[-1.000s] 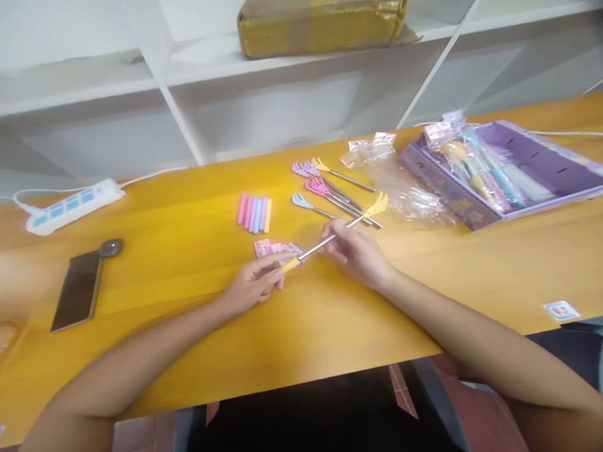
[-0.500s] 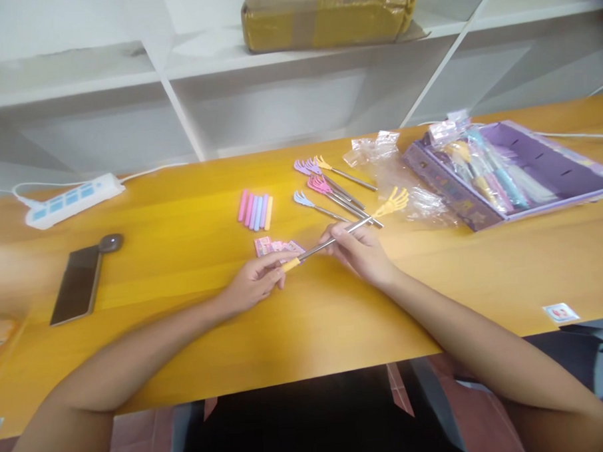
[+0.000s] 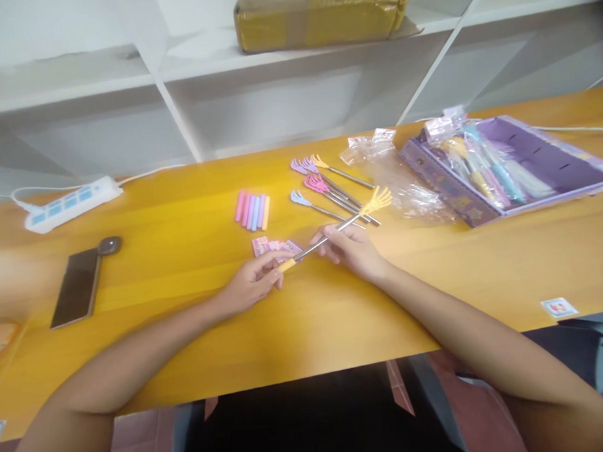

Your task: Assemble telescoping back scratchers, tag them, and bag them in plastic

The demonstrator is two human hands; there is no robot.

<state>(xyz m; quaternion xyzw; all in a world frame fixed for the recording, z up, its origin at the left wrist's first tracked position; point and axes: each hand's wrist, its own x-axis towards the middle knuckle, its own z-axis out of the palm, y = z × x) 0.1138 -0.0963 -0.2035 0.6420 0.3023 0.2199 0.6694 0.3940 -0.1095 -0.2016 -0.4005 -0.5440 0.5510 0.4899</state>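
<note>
A yellow back scratcher (image 3: 348, 222) with a metal shaft slants up to the right between my hands. My left hand (image 3: 254, 281) pinches its yellow handle, while my right hand (image 3: 350, 247) is closed around the shaft below the claw-shaped head. Just beyond them lie several other back scratchers (image 3: 324, 185) with purple, pink, blue and yellow heads and bare metal shafts. Loose handle sleeves (image 3: 252, 211) in pink, purple, blue and yellow form a row left of these. Small pink printed cards (image 3: 267, 246) lie partly hidden behind my left hand.
A purple display box (image 3: 485, 208) holding bagged back scratchers stands at the right, beside clear plastic bags (image 3: 378, 157). To the left are a power strip (image 3: 75, 202), a phone (image 3: 77, 287) and a dark mouse-like object (image 3: 109, 245). A taped carton (image 3: 317, 19) sits on the shelf.
The yellow back scratcher's head has shifted left and slightly down toward my left hand, so less of it extends to the right. Both hands keep their grip; the view has moved slightly.
</note>
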